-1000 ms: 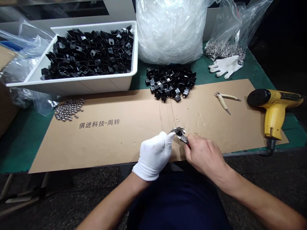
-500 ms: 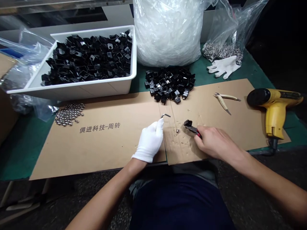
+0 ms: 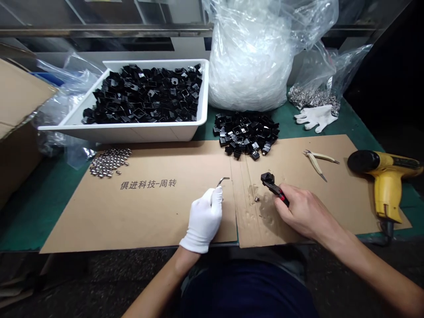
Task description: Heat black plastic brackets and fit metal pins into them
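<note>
My left hand [image 3: 203, 217], in a white glove, is closed around a hex key [image 3: 224, 180] whose bent end points up and right. Bare, my right hand [image 3: 300, 207] grips pliers [image 3: 276, 191] with dark jaws and a touch of red on the handle. At the jaws' tip is a small black plastic part [image 3: 267, 178], held just over the cardboard. One small metal piece [image 3: 256, 199] lies on the cardboard [image 3: 149, 216] between my hands. Beyond them is a pile of black plastic parts [image 3: 247, 132].
A white tray [image 3: 132, 132] of black parts stands back left, with metal pieces [image 3: 109, 163] in front. Plastic bags [image 3: 251, 66] stand behind. On the right lie a white glove [image 3: 316, 118], cream-handled pliers [image 3: 316, 163] and a yellow heat gun [image 3: 387, 185].
The camera view has tilted up, so the scene sits lower. My right hand has turned the pliers slightly with the black part at their tip. My left hand still holds the hex key.
</note>
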A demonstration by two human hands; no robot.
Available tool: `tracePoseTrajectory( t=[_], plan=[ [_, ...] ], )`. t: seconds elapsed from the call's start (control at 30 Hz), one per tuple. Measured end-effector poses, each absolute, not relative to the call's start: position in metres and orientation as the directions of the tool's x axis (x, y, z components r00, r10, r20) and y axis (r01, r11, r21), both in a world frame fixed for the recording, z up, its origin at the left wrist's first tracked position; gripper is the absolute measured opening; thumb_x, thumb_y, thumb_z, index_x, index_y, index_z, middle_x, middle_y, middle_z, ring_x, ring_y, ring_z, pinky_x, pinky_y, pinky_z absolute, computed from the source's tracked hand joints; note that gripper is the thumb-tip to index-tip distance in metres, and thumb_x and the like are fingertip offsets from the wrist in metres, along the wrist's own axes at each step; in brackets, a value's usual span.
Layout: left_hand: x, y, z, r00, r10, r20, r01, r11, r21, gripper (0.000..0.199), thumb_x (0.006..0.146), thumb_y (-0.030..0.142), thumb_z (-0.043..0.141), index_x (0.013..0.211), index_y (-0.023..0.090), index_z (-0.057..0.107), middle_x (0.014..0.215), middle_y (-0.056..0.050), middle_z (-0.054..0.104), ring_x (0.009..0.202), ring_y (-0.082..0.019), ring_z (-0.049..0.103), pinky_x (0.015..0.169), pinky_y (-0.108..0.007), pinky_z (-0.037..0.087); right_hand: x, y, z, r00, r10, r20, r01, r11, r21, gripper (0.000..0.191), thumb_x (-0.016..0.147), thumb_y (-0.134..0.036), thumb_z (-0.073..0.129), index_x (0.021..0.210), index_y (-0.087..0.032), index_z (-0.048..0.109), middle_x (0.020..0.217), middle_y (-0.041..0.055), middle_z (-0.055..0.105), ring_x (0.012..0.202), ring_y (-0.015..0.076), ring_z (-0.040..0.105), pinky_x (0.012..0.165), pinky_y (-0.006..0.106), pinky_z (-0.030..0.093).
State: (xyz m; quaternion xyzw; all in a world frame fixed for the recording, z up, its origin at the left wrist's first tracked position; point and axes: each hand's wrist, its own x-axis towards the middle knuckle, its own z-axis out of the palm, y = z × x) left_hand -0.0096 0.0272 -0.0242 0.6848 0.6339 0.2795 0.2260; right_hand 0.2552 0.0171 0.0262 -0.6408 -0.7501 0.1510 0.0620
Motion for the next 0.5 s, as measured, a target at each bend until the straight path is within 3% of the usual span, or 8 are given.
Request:
tracePoseTrajectory(
  t=[0.23,0.5],
  plan=[
    [-0.021,0.018,-0.031,0.038,0.988,0.148,0.675,-0.134,0.726,0.038,0.108,0.034,0.037,0.078,0.021,0.057,0.069,-0.001,0.064,0.062,-0.015,0.062,0.063,-0.028,0.042,0.238,0.030,0.036,-0.264,0.958,0.109,0.909,0.285,-0.304,0.022,0.093,-0.024,0.054,0.077,-0.025,0.038,0.069,-0.0029,0.049,0.060,0.0169,0.047,0.059,0.032,0.027],
    [-0.026,0.013,-0.037,0.007,0.984,0.179,0.592,-0.149,0.792,0.039,0.108,0.033,0.036,0.075,0.022,0.052,0.064,0.001,0.057,0.056,-0.013,0.054,0.060,-0.028,0.039,0.209,0.042,0.049,-0.455,0.782,0.426,0.775,0.584,-0.243,0.014,0.094,-0.015,0.053,0.084,-0.022,0.046,0.073,-0.0014,0.042,0.066,0.0180,0.042,0.063,0.033,0.030]
  ],
)
